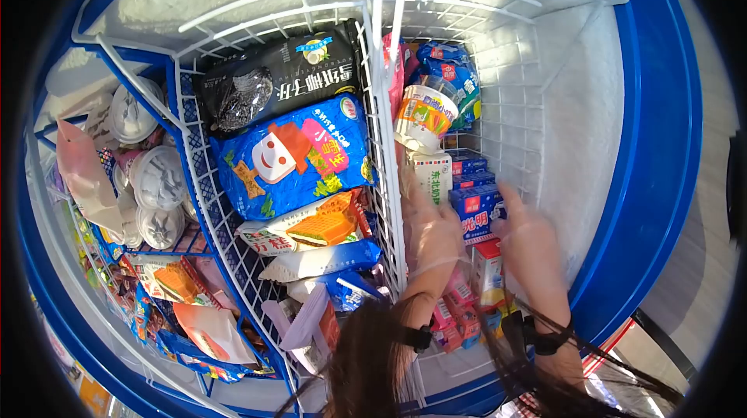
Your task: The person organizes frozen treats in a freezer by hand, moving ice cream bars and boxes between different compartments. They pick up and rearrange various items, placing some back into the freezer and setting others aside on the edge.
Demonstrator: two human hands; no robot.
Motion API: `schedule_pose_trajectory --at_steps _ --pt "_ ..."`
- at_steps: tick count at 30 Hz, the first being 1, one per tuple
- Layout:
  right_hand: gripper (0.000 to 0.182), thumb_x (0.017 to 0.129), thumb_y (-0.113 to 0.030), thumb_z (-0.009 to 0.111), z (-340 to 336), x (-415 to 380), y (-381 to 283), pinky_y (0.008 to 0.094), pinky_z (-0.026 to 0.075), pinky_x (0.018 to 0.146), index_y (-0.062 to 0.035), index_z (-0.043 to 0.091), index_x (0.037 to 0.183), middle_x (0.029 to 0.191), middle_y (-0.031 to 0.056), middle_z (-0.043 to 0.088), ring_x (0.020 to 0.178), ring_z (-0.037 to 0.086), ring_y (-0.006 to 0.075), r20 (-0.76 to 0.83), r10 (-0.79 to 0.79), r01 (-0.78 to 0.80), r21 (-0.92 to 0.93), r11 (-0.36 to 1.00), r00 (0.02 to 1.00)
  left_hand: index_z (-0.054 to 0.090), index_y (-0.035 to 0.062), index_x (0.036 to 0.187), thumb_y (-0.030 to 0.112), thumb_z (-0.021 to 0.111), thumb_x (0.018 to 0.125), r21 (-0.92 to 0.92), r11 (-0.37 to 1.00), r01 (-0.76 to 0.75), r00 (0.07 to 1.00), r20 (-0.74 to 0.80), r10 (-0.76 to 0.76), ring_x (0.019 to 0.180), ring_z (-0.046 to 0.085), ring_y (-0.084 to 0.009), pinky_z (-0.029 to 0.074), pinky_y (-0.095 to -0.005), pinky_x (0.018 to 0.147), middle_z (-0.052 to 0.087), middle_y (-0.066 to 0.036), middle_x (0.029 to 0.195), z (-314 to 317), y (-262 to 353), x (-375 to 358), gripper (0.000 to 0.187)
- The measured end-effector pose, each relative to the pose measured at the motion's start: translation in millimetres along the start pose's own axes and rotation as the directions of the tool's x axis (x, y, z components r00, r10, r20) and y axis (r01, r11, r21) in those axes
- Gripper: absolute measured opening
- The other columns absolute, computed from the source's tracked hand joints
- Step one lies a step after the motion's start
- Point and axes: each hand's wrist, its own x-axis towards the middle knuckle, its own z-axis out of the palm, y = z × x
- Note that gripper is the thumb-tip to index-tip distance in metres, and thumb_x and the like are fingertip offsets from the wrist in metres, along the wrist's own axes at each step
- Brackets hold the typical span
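My right hand [531, 243] has its finger and thumb at the right edge of a dark blue carton with white lettering [476, 210], gripping it. Behind that carton sit more blue cartons [469, 165] of the same kind. To the left, my left hand [432, 235], slightly blurred, reaches down with fingers stretched out over the lower part of a white carton with green lettering [430, 173]. Under and between my wrists lie a white and red carton [488, 270] and several small pink boxes [459, 313]. Long hair hangs across both forearms.
White wire baskets [510, 99] stand inside a blue-rimmed chest freezer [657, 145] with frosted walls. A printed paper tub [426, 114] is behind the cartons. A wire divider separates blue [292, 157] and black [276, 79] ice cream bags. Domed cups [159, 177] fill the left side.
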Motion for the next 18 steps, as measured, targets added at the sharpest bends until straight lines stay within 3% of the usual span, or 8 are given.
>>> schedule_pose_trajectory --at_steps 4,6,7,10,12,13,16,18 --pt "0.054 0.084 -0.013 0.064 9.5 2.8 -12.9 0.0491 0.052 0.072 -0.0044 0.047 0.134 0.093 0.0214 0.064 0.081 0.064 0.0384 -0.146 0.035 -0.047 -0.081 0.996 0.989 0.016 0.0021 0.150 -0.002 0.053 0.080 0.020 0.998 0.056 0.998 0.010 -0.056 0.127 0.043 -0.0456 0.035 -0.0459 0.107 0.040 -0.033 0.140 3.8 1.7 -2.5 0.079" --pt "0.043 0.085 -0.010 0.061 5.8 7.1 -19.8 0.0473 0.053 0.072 -0.0035 0.054 0.127 0.096 0.0211 0.064 0.083 0.065 0.0370 -0.396 -0.134 0.102 -0.102 0.990 0.908 0.015 0.0026 0.150 -0.001 0.054 0.080 0.035 0.998 0.049 0.999 -0.015 -0.048 0.126 0.044 -0.0460 0.035 -0.0465 0.107 0.039 -0.033 0.140 9.0 -3.0 -3.8 0.080" --pt "0.043 0.085 -0.010 0.061 4.3 12.8 -22.5 0.0473 0.053 0.072 -0.0035 0.054 0.127 0.096 0.0211 0.064 0.083 0.065 0.0370 -0.395 -0.134 0.099 -0.107 0.989 0.909 0.013 0.0030 0.151 0.000 0.054 0.080 0.050 0.998 0.029 0.999 -0.030 -0.027 0.125 0.044 -0.0463 0.036 -0.0471 0.106 0.038 -0.033 0.141 11.3 -3.5 -4.3 0.081" --pt "0.026 0.088 -0.011 0.056 -2.0 44.6 -26.8 0.0459 0.053 0.071 -0.0040 0.062 0.112 0.094 0.0193 0.064 0.084 0.065 0.0355 -0.410 -0.387 0.364 -0.137 0.921 0.826 0.014 -0.0004 0.149 0.005 0.058 0.081 0.010 0.995 0.095 0.994 0.053 -0.095 0.124 0.045 -0.0477 0.036 -0.0488 0.106 0.039 -0.035 0.139 0.0 9.4 -2.3 0.081" --pt "0.020 0.092 -0.014 0.049 5.5 67.6 -26.2 0.0453 0.053 0.070 -0.0039 0.065 0.100 0.092 0.0178 0.065 0.083 0.065 0.0345 -0.155 -0.606 0.517 -0.385 0.764 0.780 0.018 -0.0031 0.148 0.009 0.061 0.080 -0.007 0.996 0.088 0.995 0.050 -0.088 0.120 0.049 -0.0475 0.039 -0.0490 0.103 0.044 -0.036 0.134 0.4 8.0 -2.2 0.080" --pt "0.020 0.092 -0.014 0.049 10.5 78.0 -25.8 0.0453 0.053 0.070 -0.0039 0.065 0.100 0.092 0.0178 0.065 0.083 0.065 0.0345 -0.162 -0.606 0.515 -0.389 0.764 0.779 0.018 -0.0031 0.148 0.009 0.061 0.080 -0.009 0.997 0.081 0.996 0.046 -0.081 0.120 0.049 -0.0475 0.039 -0.0490 0.103 0.044 -0.036 0.134 0.9 7.0 -1.8 0.080" --pt "0.026 0.095 -0.018 0.043 23.9 92.2 -20.3 0.0477 0.052 0.070 -0.0029 0.064 0.097 0.090 0.0184 0.067 0.081 0.066 0.0357 -0.016 -0.490 0.460 -0.316 0.830 0.872 0.019 -0.0022 0.148 0.010 0.061 0.080 0.033 0.999 0.023 1.000 -0.016 -0.023 0.119 0.050 -0.0470 0.040 -0.0487 0.103 0.045 -0.035 0.134 -1.1 11.2 -2.8 0.080" --pt "0.029 0.096 -0.020 0.040 29.6 94.3 -20.3 0.0497 0.052 0.070 -0.0014 0.062 0.099 0.089 0.0204 0.068 0.080 0.067 0.0373 0.074 -0.366 0.374 -0.203 0.905 0.928 0.012 0.0007 0.150 0.006 0.058 0.081 -0.051 0.982 0.184 0.975 0.135 -0.176 0.130 0.039 -0.0462 0.034 -0.0477 0.109 0.036 -0.032 0.143 -5.7 14.8 0.9 0.083"
